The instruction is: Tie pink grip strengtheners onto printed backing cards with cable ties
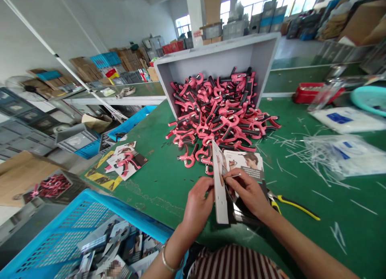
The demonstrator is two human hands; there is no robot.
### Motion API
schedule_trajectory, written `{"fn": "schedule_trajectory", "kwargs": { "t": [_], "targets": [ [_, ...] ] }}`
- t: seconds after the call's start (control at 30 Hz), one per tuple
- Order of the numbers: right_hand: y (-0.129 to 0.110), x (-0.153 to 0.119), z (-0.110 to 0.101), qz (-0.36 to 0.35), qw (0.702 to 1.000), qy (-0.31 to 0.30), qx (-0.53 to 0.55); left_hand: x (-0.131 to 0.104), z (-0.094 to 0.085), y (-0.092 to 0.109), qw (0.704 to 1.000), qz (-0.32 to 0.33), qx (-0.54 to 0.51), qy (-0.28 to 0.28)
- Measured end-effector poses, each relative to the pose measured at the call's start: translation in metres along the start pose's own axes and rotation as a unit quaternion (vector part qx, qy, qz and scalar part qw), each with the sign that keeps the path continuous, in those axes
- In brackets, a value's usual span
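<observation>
My left hand (199,202) is closed on the edge of a printed backing card (222,208), which stands on edge above the green table. My right hand (250,192) is on the card's other side, its fingers pinched round a thin white cable tie (237,175) that touches the card. Part of the tie is hidden by the fingers. Behind the right hand lie more printed cards (256,160). Beyond them, pink and black hand grip strengtheners (217,110) spill from a tipped grey bin (265,66).
Yellow-handled pliers (297,206) lie right of my right hand. Loose white ties (319,154) and plastic bags (358,154) are farther right. A grip strengthener on cards (128,163) lies at left. A blue crate (75,214) with packaged pieces stands at the table's near left.
</observation>
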State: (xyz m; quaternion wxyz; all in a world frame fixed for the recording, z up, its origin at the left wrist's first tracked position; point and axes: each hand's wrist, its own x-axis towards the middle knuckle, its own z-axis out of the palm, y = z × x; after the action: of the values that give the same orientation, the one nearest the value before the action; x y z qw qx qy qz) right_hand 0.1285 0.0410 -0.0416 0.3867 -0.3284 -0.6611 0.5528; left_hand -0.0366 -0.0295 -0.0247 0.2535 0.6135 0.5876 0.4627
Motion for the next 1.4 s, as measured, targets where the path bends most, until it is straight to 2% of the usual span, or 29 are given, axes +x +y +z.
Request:
{"fn": "schedule_trajectory", "kwargs": {
  "t": [0.17,0.4,0.57,0.67,0.8,0.9,1.07,1.2,1.3,1.4],
  "targets": [
    [0.002,-0.001,-0.001,-0.005,1.000,0.007,0.012,0.001,-0.005,0.006,1.000,0.022,0.019,0.004],
    [0.005,0.000,-0.004,-0.049,0.997,0.021,-0.053,0.007,-0.007,0.004,0.998,0.032,0.051,-0.017],
    [0.008,-0.001,-0.003,-0.051,0.996,0.043,-0.058,0.008,-0.008,0.005,0.996,0.075,0.045,0.007],
    [0.008,-0.002,-0.001,-0.063,0.994,0.041,-0.076,0.011,-0.009,0.008,0.995,0.087,0.051,-0.003],
    [0.011,-0.001,0.000,-0.037,0.998,0.045,-0.035,0.016,-0.008,0.007,0.994,0.091,0.065,-0.024],
    [0.013,0.001,-0.001,-0.021,0.999,0.047,-0.002,0.018,-0.003,0.005,0.995,0.080,0.060,-0.004],
    [0.008,0.006,-0.001,-0.001,0.993,0.121,-0.003,0.019,0.009,0.000,1.000,0.003,0.008,0.028],
    [-0.001,0.001,-0.001,-0.001,0.990,0.138,-0.002,0.021,0.018,0.000,0.989,-0.077,-0.118,0.042],
    [-0.012,-0.006,-0.009,-0.030,0.992,0.112,-0.054,0.022,0.026,0.005,0.973,-0.087,-0.213,0.025],
    [-0.016,-0.009,-0.019,-0.016,0.988,0.114,-0.099,0.023,0.037,0.009,0.971,-0.062,-0.232,0.024]
  ]
}}
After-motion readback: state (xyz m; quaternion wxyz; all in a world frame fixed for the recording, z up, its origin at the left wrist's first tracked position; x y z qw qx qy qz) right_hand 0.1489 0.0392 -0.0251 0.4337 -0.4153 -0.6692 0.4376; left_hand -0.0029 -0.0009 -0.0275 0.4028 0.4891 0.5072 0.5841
